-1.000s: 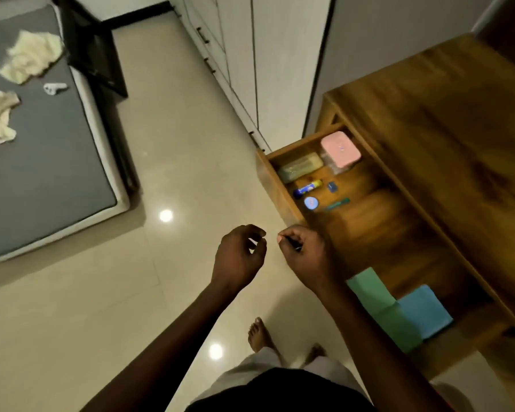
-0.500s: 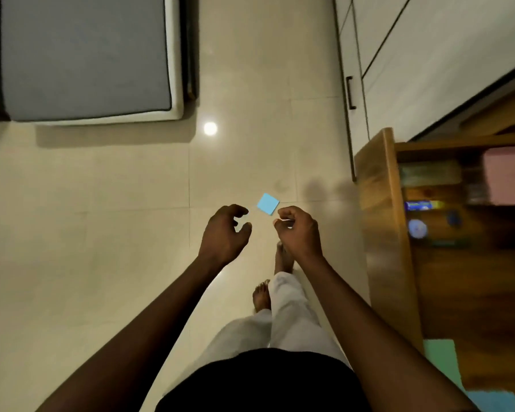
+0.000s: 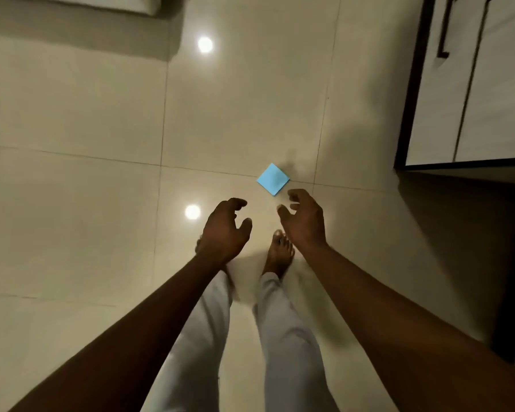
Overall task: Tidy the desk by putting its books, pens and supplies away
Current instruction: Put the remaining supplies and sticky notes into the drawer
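Both hands have spread since the earlier frames, the right one no longer pinched shut, and the view has tipped down so the drawer is gone from sight. Nearest: pale trousers (image 3: 289, 337) and a bare foot (image 3: 280, 251) on the tiled floor (image 3: 87, 114). Both forearms reach forward. Left hand (image 3: 225, 230) is palm down, fingers loosely curled, holding nothing. Right hand (image 3: 305, 221) is the same: fingers and thumb apart, loosely hooked, nothing in it. Blue square note (image 3: 273, 179) sits just past the right hand's fingertips (image 3: 293, 197), not touching them, slightly to their left and ahead of the gap between the hands. It's turned corner-on, over a tile joint; can't tell if it lies flat on the floor. Ceiling-light glare (image 3: 192, 212) shows beside the left hand, another (image 3: 205, 44) farther out. Far right: white cabinet (image 3: 473, 84) with dark handle (image 3: 444, 31). Far top left: mattress edge (image 3: 72, 1).
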`<state>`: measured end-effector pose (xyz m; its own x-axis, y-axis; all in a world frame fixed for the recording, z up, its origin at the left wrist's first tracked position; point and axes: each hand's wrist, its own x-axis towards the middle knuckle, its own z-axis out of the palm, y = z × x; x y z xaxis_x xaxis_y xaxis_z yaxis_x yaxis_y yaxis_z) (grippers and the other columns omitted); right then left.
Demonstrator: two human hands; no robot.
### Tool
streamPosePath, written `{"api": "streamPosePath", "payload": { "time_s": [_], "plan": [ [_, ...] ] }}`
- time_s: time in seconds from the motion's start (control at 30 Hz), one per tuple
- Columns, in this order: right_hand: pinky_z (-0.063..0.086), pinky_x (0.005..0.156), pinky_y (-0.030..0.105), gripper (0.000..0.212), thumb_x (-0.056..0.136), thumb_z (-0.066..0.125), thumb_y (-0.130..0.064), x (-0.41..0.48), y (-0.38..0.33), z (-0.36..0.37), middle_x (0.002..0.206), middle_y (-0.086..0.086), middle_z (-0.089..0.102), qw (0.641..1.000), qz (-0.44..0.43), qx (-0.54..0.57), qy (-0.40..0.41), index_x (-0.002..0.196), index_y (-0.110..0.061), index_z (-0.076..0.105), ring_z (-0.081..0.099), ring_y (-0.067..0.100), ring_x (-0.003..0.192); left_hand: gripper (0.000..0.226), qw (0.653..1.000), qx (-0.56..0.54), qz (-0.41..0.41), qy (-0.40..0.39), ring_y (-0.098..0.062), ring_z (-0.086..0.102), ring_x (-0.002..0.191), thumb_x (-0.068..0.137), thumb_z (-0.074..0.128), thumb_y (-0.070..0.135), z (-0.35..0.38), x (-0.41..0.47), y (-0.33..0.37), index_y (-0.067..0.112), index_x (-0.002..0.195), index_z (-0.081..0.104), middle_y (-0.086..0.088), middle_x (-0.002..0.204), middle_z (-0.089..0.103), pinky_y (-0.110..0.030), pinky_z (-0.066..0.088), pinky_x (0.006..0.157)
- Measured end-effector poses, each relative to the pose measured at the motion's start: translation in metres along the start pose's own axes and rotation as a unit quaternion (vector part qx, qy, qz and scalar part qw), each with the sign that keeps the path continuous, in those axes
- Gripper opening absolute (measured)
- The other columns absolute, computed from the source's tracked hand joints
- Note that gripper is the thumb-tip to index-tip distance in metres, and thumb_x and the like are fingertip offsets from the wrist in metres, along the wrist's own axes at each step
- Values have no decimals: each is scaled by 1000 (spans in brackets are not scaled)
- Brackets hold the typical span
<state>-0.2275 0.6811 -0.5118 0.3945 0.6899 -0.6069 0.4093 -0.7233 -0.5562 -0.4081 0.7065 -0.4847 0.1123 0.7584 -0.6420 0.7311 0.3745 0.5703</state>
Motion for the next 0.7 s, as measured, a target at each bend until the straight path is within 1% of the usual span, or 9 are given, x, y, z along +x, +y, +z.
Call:
{"api": "streamPosePath", "payload": {
  "time_s": [0.07, 0.17, 0.27, 0.4, 0.47, 0.57, 0.63, 0.67, 0.7],
  "plan": [
    [54, 95, 38, 42, 90, 73, -25, 38, 26, 23, 126, -3, 66, 999, -4, -30, -12, 129, -18, 61, 65, 18, 110, 42, 1000, 8, -6, -13, -14, 62, 103, 92, 65, 27, 24, 39, -25, 23, 133, 58, 3, 130, 62, -31, 50, 91],
    [54, 94, 38, 44, 89, 73, -26, 93, 63, 56, 127, -3, 65, 997, -6, -72, -36, 131, -19, 60, 65, 18, 107, 46, 999, 27, -10, -33, -20, 62, 113, 91, 65, 27, 59, 94, -62, 20, 136, 56, -2, 132, 61, -39, 51, 98],
    [54, 95, 38, 49, 89, 73, -25, 137, 90, 82, 132, -1, 62, 995, -7, -92, -46, 135, -18, 57, 64, 20, 112, 51, 998, 30, -21, -46, -23, 60, 118, 91, 65, 27, 88, 139, -88, 18, 140, 53, -5, 134, 59, -40, 50, 100],
    [51, 103, 42, 57, 91, 73, -29, 184, 120, 116, 142, 1, 56, 992, -14, -105, -61, 143, -19, 51, 58, 21, 125, 58, 997, -12, -59, -44, -23, 58, 124, 91, 66, 26, 128, 191, -114, 17, 146, 48, -5, 142, 55, -42, 48, 105],
    [49, 106, 41, 60, 93, 72, -28, 208, 131, 130, 146, 4, 53, 990, -21, -122, -67, 146, -18, 47, 54, 23, 130, 64, 996, -26, -68, -53, -24, 55, 128, 91, 68, 26, 149, 214, -123, 17, 149, 44, -5, 146, 53, -42, 47, 107],
    [47, 102, 39, 64, 92, 71, -25, 237, 145, 145, 147, 8, 48, 987, -24, -146, -68, 149, -15, 44, 52, 26, 131, 74, 990, -71, -106, -59, -23, 53, 132, 89, 71, 27, 175, 242, -130, 17, 154, 36, -5, 151, 49, -42, 46, 109],
    [46, 98, 38, 65, 91, 71, -26, 254, 154, 152, 147, 8, 45, 984, -21, -162, -65, 149, -15, 42, 50, 27, 131, 75, 982, -120, -139, -51, -22, 52, 132, 88, 73, 25, 190, 257, -132, 17, 153, 36, -4, 148, 51, -39, 48, 106],
    [46, 95, 37, 65, 90, 71, -26, 261, 158, 154, 146, 8, 45, 983, -19, -173, -64, 148, -15, 43, 49, 28, 131, 71, 977, -144, -150, -46, -20, 54, 129, 88, 73, 22, 197, 263, -132, 16, 150, 40, -2, 143, 54, -33, 49, 99],
    [44, 91, 36, 63, 90, 71, -26, 267, 162, 156, 144, 9, 45, 981, -20, -186, -59, 146, -15, 44, 48, 29, 130, 65, 973, -163, -159, -41, -19, 57, 122, 88, 72, 18, 203, 268, -132, 15, 146, 44, 0, 136, 57, -25, 50, 87]
  ]
}}
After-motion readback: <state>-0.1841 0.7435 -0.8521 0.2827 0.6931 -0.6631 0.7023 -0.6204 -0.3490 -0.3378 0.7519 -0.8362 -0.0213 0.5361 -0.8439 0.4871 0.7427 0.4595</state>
